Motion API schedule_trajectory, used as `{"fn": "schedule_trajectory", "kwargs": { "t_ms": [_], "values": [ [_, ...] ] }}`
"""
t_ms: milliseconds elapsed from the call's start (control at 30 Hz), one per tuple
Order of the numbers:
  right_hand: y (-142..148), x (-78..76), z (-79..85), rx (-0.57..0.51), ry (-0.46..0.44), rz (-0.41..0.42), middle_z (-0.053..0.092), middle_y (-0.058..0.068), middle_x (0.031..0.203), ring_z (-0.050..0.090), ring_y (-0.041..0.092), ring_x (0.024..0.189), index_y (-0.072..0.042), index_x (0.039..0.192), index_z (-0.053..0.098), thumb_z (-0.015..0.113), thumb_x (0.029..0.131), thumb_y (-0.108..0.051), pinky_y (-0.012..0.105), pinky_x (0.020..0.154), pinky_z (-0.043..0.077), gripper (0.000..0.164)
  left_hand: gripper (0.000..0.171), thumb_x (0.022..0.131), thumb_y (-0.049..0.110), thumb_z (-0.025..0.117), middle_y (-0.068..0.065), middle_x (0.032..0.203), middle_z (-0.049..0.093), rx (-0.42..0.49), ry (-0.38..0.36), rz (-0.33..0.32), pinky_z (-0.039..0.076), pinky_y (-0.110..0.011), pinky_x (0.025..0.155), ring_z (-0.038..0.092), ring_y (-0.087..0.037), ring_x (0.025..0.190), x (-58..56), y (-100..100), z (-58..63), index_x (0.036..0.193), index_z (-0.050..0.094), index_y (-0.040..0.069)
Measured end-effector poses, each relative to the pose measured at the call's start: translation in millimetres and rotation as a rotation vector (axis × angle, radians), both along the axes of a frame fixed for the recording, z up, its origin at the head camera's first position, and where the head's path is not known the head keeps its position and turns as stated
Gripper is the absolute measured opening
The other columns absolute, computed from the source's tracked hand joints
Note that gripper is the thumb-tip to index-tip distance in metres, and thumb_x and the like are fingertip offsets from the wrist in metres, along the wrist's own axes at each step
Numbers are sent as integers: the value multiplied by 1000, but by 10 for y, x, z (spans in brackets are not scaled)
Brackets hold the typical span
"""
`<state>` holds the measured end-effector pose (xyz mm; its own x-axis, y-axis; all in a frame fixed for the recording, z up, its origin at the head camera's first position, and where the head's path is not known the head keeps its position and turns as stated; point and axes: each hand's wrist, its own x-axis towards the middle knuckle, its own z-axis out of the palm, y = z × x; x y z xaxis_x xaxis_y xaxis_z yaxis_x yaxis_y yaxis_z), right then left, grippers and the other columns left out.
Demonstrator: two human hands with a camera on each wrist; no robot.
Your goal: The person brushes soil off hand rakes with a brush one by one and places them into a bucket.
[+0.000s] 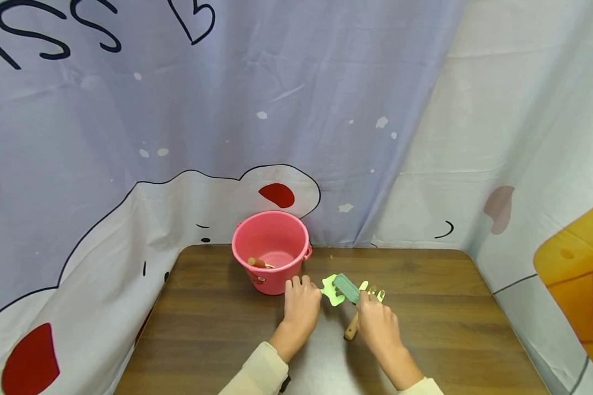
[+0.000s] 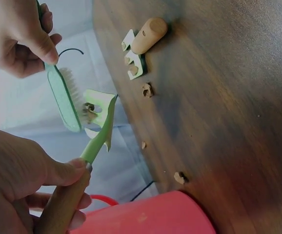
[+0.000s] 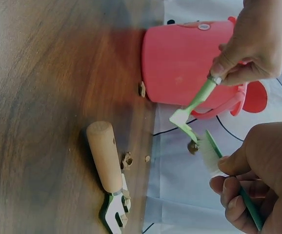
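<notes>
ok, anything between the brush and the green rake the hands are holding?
Just a brown clump, at the prongs of the rake, on the bristle side of the brush. Nothing else visible lies between them.

Under the left grip (image 1: 301,306) and the right grip (image 1: 379,323) spreads a brown wood-grain tabletop (image 1: 454,312). Beyond both hangs a lavender cloth (image 1: 296,82); its black lettering (image 1: 49,38) and heart outline (image 1: 192,43) lie far ahead and leftward of the left grip. Nearer ahead of that grip, a white printed figure (image 1: 178,208) carries a red patch (image 1: 279,195). Rightward of the right grip, a pale cloth (image 1: 499,109) shows an orange print (image 1: 580,274).
</notes>
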<state>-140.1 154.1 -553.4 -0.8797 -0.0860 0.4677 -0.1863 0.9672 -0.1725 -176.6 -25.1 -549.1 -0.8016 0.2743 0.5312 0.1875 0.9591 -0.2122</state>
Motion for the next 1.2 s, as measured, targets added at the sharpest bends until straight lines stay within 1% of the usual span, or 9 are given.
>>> {"fn": "schedule_trajectory", "kwargs": {
  "t_ms": [33, 167, 267, 367, 500, 733, 833, 1067, 1200],
  "values": [
    [26, -6, -1, -7, 1, -2, 63, 12, 73, 62, 35, 51, -2, 86, 57, 73, 78, -7, 44, 40, 45, 18, 19, 83, 14, 58, -3, 71, 56, 3, -1, 3, 34, -36, 63, 50, -24, 70, 3, -10, 5, 77, 75, 8],
    [154, -33, 9, -47, -28, 1, 69, 20, 87, 66, 42, 61, 3, 97, 61, 71, 80, -8, 48, 45, 50, 23, 19, 83, 14, 58, -4, 71, 56, 14, 7, 7, 36, -36, 63, 51, -24, 69, 2, -49, 21, 75, 74, 9],
    [205, -36, 24, -83, -54, 12, 70, 24, 99, 68, 45, 72, 5, 109, 61, 71, 82, -11, 50, 52, 53, 34, 19, 84, 14, 58, -4, 70, 56, 20, 19, 2, 37, -36, 62, 51, -24, 69, -7, -58, 26, 73, 74, 9],
    [192, -21, 25, -114, -58, 22, 70, 20, 95, 69, 43, 71, 3, 106, 61, 71, 83, -13, 49, 51, 53, 30, 20, 84, 14, 57, -4, 71, 56, 17, 30, -6, 36, -36, 62, 51, -24, 69, -11, -55, 31, 73, 73, 10],
    [144, -3, 9, -130, -38, 57, 68, 12, 84, 68, 35, 65, -1, 97, 61, 72, 83, -13, 43, 49, 52, 22, 18, 83, 13, 57, -4, 71, 56, 9, 38, -15, 35, -35, 61, 51, -23, 68, -4, -47, 52, 73, 72, 10],
    [23, 5, -23, -104, 1, 106, 61, 5, 72, 64, 29, 56, -5, 89, 57, 74, 80, -13, 37, 43, 47, 21, 15, 81, 12, 59, -3, 70, 56, 11, 63, -16, 33, -33, 59, 50, -22, 66, 12, -27, 72, 73, 72, 9],
    [-18, 5, -33, -97, -3, 109, 58, 4, 69, 63, 29, 54, -6, 84, 55, 74, 80, -13, 37, 42, 46, 22, 15, 80, 12, 59, -3, 70, 56, 13, 63, -14, 33, -33, 59, 50, -22, 67, 13, -20, 75, 74, 73, 9],
    [-11, 3, -78, -48, -29, 80, 60, 4, 69, 64, 30, 54, -6, 84, 57, 76, 78, -13, 38, 41, 45, 21, 14, 79, 12, 61, -2, 69, 56, 7, 60, -20, 33, -34, 59, 51, -21, 67, 28, -13, 57, 74, 74, 9],
    [19, -2, -68, -26, -27, 68, 59, 4, 68, 64, 30, 53, -6, 85, 57, 77, 77, -13, 37, 40, 44, 22, 13, 79, 12, 61, -2, 69, 55, 5, 54, -31, 34, -34, 60, 51, -22, 67, 33, -11, 52, 73, 73, 10]
  ]
}}
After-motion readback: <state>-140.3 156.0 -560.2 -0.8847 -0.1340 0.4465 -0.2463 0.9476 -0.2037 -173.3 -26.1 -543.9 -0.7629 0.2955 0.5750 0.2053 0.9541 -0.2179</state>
